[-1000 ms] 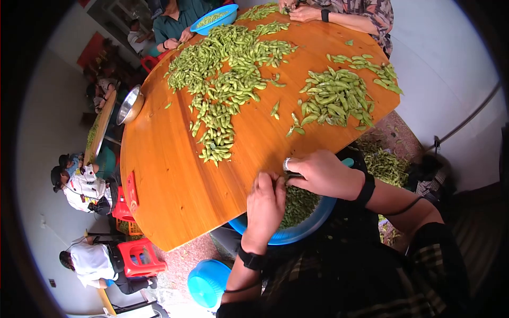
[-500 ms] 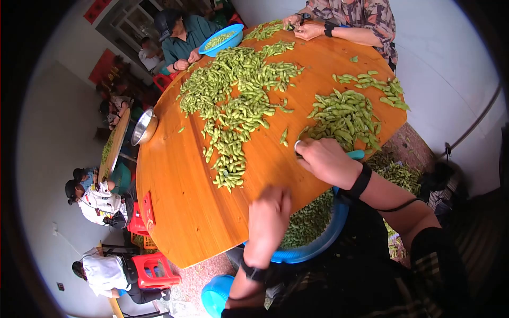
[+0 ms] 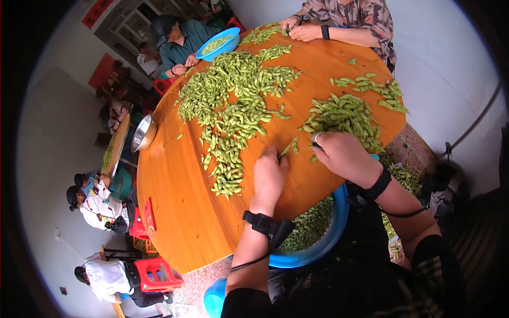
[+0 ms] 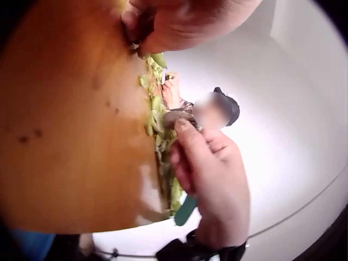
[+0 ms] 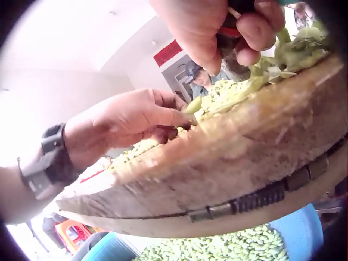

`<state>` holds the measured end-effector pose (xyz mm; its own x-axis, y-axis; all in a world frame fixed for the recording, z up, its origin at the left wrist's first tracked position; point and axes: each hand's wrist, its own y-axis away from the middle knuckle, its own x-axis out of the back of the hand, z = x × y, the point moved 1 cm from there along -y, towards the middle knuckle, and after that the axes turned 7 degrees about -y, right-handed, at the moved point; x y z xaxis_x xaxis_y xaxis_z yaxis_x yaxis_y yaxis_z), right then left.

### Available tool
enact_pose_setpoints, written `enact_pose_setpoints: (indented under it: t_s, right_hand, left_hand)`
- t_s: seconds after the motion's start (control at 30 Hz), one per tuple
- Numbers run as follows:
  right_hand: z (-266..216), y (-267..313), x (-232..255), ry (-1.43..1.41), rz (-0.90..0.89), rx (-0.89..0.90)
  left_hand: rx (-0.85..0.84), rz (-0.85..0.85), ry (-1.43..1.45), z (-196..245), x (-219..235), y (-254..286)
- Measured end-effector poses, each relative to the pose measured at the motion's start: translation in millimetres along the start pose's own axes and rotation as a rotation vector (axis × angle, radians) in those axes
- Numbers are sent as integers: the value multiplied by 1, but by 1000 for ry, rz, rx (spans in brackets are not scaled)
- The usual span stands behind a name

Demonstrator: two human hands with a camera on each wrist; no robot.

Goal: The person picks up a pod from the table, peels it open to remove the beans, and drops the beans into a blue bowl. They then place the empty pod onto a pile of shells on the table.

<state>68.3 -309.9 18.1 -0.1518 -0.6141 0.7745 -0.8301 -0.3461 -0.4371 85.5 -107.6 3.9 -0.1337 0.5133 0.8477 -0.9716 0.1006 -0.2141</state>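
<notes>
"Across the broad, orange-brown wooden table [image 3: 175, 206], what lies there?"

"A long, uneven spread of plump green pods [image 3: 233, 111], and a smaller heap of green pods [image 3: 347, 115] next to the right hand [image 3: 345, 159]. A shiny round metal bowl [image 3: 144, 132] is at the left edge, and a blue plastic basin [image 3: 220, 53] stands at the far side."

"And the room?"

"Smooth pale walls [image 3: 445, 69], a red plastic stool [image 3: 157, 275], and two people opposite: one in a dark cap and green shirt [image 3: 183, 50], one in a patterned shirt [image 3: 352, 21]."

"How do the fingers stand?"

"On the left hand [image 3: 269, 177] they're drawn narrow, pinching one slim green pod [image 3: 285, 150] over the table. I can't tell whether it touches the wood. A loose green pod [image 3: 295, 146] lies just beside it."

"The right ones?"

"Curled round a small dark object with a streak of red [image 5: 227, 41]. It's too covered to tell what it is."

"Textures?"

"The pods bulge and taper to points. The tabletop shows straight grain and a few dark knots; its thick side looks scuffed. Below it, a wide blue tub [image 3: 307, 259] holds smooth, oval green beans [image 5: 239, 247]."
</notes>
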Motion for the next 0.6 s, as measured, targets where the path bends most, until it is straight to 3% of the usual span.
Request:
enact_pose_setpoints:
  t_s: [0.13,0.23,0.4,0.5,0.53,0.6]
  right_hand:
    - [-4,3,-4,-45,-13,10]
    - [-9,-2,-10,-34,-19,16]
    - [-21,-12,-27,-92,-33,80]
    - [-3,-13,-32,91,-62,75]
    - [-7,-16,-22,108,-46,-27]
    - [-17,-16,-13,-7,-62,-46]
  left_hand:
    - [-76,-42,-52,5,7,20]
    - [-107,-28,71,0,11,25]
    - [63,-178,384,4,28,66]
    - [-81,-277,275,5,33,125]
    - [-142,-326,198,3,33,145]
    - [-124,-321,78,-10,22,178]
